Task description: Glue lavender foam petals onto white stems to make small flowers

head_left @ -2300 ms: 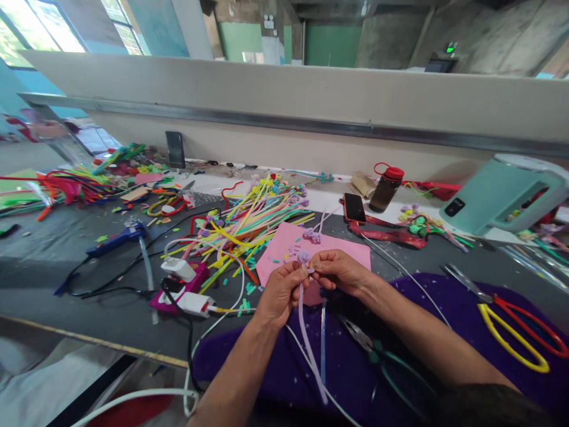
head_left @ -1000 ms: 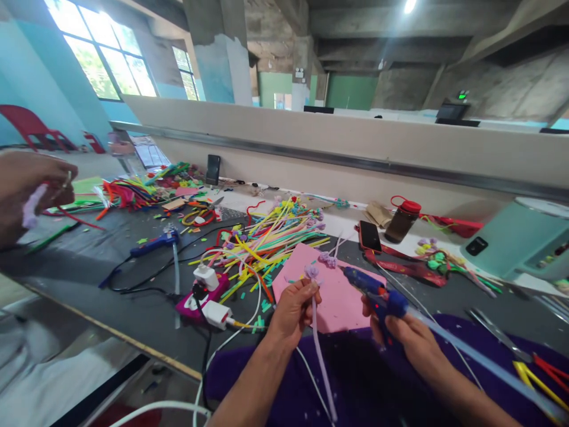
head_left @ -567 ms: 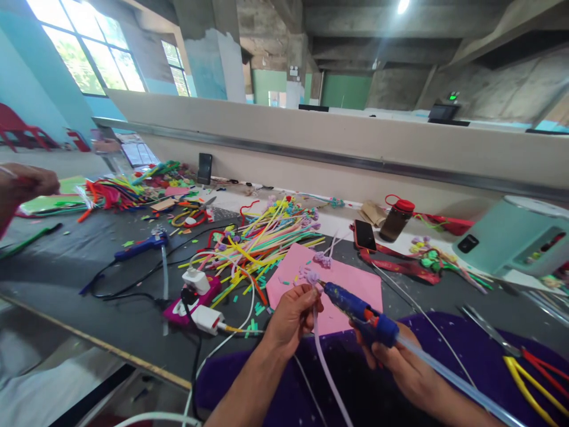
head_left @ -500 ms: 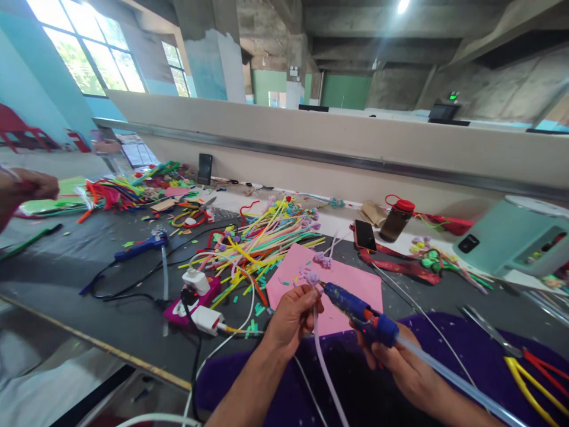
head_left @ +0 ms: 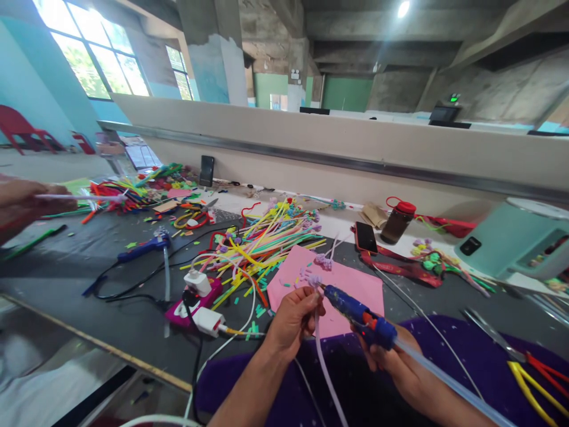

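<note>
My left hand point(head_left: 297, 317) pinches a lilac pipe cleaner point(head_left: 323, 362) just below its curled flower-like head point(head_left: 313, 280); the stem hangs down past my wrist. My right hand point(head_left: 391, 356) is wrapped round a blue hot glue gun point(head_left: 351, 308), with a long clear glue stick point(head_left: 448, 382) coming out of its back. The gun's nozzle touches or nearly touches the lilac head; which of these I cannot tell. Beneath lies a pink sheet point(head_left: 364, 290) with small lilac pieces and another lilac flower cluster point(head_left: 323, 261) on it.
A heap of coloured pipe cleaners point(head_left: 262, 237) lies left of the sheet, near a magenta power strip point(head_left: 178, 314). Another blue glue gun point(head_left: 142, 246), a phone point(head_left: 365, 237), a bottle point(head_left: 399, 222) and scissors point(head_left: 498, 338) lie around. At far left a co-worker's hand point(head_left: 31, 201) holds a lilac stem.
My hands, the glue gun and the lilac pipe cleaner stay almost in place. At far left the co-worker's hand has moved inward, bringing a lilac stem into view.
</note>
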A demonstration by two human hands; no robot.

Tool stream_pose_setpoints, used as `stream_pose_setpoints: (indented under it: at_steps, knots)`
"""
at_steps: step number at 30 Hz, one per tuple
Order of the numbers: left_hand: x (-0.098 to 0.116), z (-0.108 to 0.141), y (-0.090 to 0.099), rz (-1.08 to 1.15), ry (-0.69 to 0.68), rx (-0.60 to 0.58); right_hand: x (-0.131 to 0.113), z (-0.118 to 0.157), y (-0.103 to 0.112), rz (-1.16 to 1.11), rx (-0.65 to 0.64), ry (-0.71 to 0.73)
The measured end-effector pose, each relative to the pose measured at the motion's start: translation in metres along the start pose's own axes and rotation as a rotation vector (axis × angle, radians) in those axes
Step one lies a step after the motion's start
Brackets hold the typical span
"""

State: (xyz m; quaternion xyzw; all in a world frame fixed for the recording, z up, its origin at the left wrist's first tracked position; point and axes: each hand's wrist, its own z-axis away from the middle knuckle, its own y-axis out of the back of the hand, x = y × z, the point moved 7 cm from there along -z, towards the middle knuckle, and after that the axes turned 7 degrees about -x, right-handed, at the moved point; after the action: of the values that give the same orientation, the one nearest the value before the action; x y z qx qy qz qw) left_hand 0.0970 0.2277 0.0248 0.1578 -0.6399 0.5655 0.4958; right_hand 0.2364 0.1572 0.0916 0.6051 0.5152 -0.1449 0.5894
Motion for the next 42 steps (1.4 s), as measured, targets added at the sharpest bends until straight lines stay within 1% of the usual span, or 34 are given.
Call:
stream_pose_setpoints:
  at_steps: [11,16,20,25,33,39,42]
  knots:
    - [0.0018,-0.0003,0.0001,-0.021,-0.02,0.008,0.007,0.004,-0.0031,-0.001,-0.045,-0.035]
    - [0.0042,0.0001,0.0003,-0.038,-0.043,0.015,0.0045,0.0029,-0.0024,0.005,-0.043,-0.024]
    - [0.0048,-0.0002,0.0007,-0.047,-0.05,0.02,0.0054,0.0039,-0.0023,-0.002,-0.052,-0.044]
    - [0.0047,-0.0007,0.0006,-0.066,-0.061,0.019,0.0066,0.0048,-0.0009,-0.007,-0.032,-0.024]
    - [0.0051,0.0006,0.0011,-0.073,-0.067,0.029,0.0056,0.0055,-0.0017,-0.02,-0.047,-0.026]
    - [0.0042,-0.0004,-0.0005,-0.08,-0.06,0.018,0.0099,0.0058,-0.0015,-0.036,-0.042,-0.033]
    - [0.0051,-0.0011,0.0005,-0.07,-0.067,0.025,0.0057,0.0053,-0.0015,-0.052,-0.054,-0.021]
